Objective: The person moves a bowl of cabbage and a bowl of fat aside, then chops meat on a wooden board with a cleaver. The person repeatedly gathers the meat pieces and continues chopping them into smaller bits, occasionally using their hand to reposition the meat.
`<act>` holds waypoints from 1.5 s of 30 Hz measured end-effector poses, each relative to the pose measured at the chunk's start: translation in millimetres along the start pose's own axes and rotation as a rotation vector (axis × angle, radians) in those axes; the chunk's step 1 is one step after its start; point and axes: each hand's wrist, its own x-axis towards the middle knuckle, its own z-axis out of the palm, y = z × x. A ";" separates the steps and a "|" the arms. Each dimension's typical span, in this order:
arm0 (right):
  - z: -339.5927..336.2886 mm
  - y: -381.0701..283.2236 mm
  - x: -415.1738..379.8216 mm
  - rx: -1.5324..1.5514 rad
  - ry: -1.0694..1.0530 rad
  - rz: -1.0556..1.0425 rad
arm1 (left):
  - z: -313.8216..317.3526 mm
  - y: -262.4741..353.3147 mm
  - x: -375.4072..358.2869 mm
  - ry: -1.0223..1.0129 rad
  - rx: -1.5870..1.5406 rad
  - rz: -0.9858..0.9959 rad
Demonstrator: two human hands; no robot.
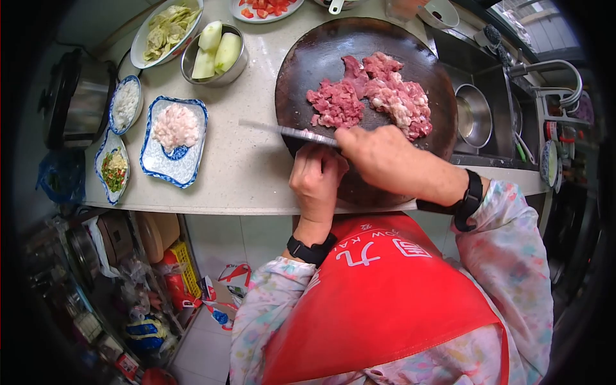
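A round dark cutting board [410,58] lies on the counter, with chopped red meat [337,102] and a larger heap of paler meat [401,99] on it. My right hand [382,157] is closed round the handle of a knife [289,131], whose blade points left across the board's near left edge. Just below the blade, my left hand [317,176] is closed with its fingers bent. A bit of pinkish material shows at its fingertips, mostly hidden by the hand and the blade.
Left on the counter [244,179] are a patterned plate of pale minced meat [176,126], a metal bowl of peeled vegetables [215,54], a bowl of white powder [126,102] and a dish of chopped seasonings [114,170]. A sink with a metal bowl [473,115] is at the right.
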 end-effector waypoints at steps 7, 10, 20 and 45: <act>-17.9 -2.7 -43.8 -0.005 -0.057 0.050 | -1.4 5.1 3.7 0.011 -0.129 -0.038; -23.5 -5.7 -61.8 0.002 -0.105 0.027 | 1.7 4.2 -0.4 0.010 -0.092 -0.073; -9.8 -2.4 -16.5 -0.100 -0.035 -0.003 | 6.9 -6.5 0.4 0.075 -0.002 0.058; -4.5 -4.0 1.4 -0.033 -0.037 -0.061 | 11.9 -5.1 0.7 0.175 0.093 0.101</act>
